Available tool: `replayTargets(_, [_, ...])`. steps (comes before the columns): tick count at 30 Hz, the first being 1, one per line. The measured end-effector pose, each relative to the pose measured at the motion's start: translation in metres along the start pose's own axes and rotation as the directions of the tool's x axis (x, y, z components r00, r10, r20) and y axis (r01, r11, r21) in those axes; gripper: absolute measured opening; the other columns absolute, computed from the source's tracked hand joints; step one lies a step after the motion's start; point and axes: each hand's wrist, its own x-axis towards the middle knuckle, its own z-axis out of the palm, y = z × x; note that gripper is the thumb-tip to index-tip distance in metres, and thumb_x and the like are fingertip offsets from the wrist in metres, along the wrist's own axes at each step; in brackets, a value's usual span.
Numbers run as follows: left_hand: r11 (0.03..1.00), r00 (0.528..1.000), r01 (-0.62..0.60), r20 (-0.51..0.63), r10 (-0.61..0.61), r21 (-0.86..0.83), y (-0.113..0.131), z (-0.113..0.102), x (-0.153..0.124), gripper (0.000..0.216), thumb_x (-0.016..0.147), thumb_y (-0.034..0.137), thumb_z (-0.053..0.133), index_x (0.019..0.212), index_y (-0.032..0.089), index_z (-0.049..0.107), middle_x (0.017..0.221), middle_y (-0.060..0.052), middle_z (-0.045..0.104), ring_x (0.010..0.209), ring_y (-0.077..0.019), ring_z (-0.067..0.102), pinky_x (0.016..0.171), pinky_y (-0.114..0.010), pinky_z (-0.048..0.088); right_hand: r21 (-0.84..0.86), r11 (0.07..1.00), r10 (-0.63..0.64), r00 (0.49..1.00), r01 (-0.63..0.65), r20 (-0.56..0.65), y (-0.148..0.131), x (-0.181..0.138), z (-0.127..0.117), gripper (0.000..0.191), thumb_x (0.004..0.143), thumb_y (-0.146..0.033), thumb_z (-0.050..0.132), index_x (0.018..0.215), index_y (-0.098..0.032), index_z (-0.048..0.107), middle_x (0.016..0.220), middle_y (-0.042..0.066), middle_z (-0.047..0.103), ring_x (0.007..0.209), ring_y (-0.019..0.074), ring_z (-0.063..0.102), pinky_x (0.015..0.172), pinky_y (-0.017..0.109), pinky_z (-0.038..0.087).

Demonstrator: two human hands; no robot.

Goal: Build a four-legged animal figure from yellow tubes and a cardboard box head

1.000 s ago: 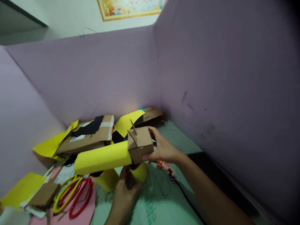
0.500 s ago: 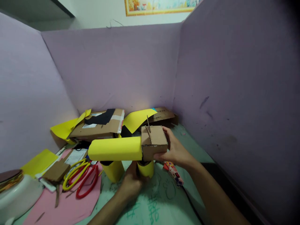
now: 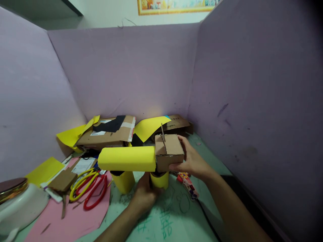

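Note:
A cardboard model stands in front of me, with a long yellow body (image 3: 127, 158) and a small brown cardboard box (image 3: 169, 154) at its right end. Thin cardboard strips (image 3: 163, 136) stick up from the box. Two yellow tubes sit under the model, a left tube (image 3: 123, 182) and a right tube (image 3: 160, 180). My right hand (image 3: 193, 159) grips the right side of the box, thumb in front and fingers behind. Low down, my left hand (image 3: 146, 193) is closed around the right tube; some of its fingers are hidden behind it.
Red scissors (image 3: 97, 196) and yellow scissors (image 3: 82, 186) lie on pink paper (image 3: 73, 222) at left, near a white pot (image 3: 24, 211). A patterned tool (image 3: 188, 185) with a black cable lies at right. Behind are a flattened carton (image 3: 111, 132) and yellow sheets (image 3: 148, 127). Purple walls surround the table.
The whole view has shifted slightly, so everything sits a little farther right. Both hands keep their hold on the model, which shows no clear movement on the table.

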Motion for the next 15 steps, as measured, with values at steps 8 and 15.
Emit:
replayTargets(8, [0.999,0.999,-0.039,0.018,0.039,0.014,-0.008,0.0,-0.002,0.058,0.06,0.012,0.065,0.117,0.016,0.053,0.119,-0.012,0.068,0.11,-0.0303,0.061,0.093,-0.039,0.047,-0.034,0.999,-0.003,1.0,0.002,-0.025,0.0,0.0,0.001,0.088,0.048,-0.024,0.082,0.125,-0.024,0.037,0.132,0.014,0.053,0.127,0.0366,0.049,0.108,0.054,0.039])
replayTargets(15, [0.999,0.998,-0.048,0.048,0.047,0.01,-0.005,0.0,-0.005,0.057,0.06,0.008,0.063,0.116,0.017,0.054,0.119,-0.011,0.068,0.111,-0.0287,0.061,0.095,-0.038,0.046,-0.045,0.998,0.037,0.999,-0.039,-0.034,-0.001,0.0,0.001,0.091,0.048,-0.027,0.082,0.126,-0.025,0.035,0.136,0.015,0.05,0.129,0.0363,0.047,0.108,0.055,0.038])
